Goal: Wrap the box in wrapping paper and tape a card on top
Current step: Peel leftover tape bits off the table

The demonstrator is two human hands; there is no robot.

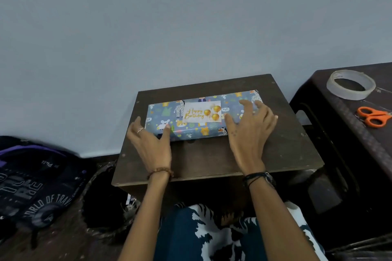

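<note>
A box wrapped in blue animal-print paper (191, 129) lies on a small dark wooden table (207, 159). A white "Happy Birthday" card with gold balloons (201, 111) lies flat on the middle of its top. My left hand (151, 144) is at the box's near-left corner, thumb touching the paper, fingers spread. Over the box's right end is my right hand (248, 131), fingers straight and spread, thumb near the card's right edge. Neither hand holds anything.
A roll of clear tape (351, 84) and orange-handled scissors (373, 116) lie on a dark stool (339, 125) to the right. A dark printed backpack (36, 184) and a black bin (101, 201) sit on the floor at left. A grey wall stands close behind the table.
</note>
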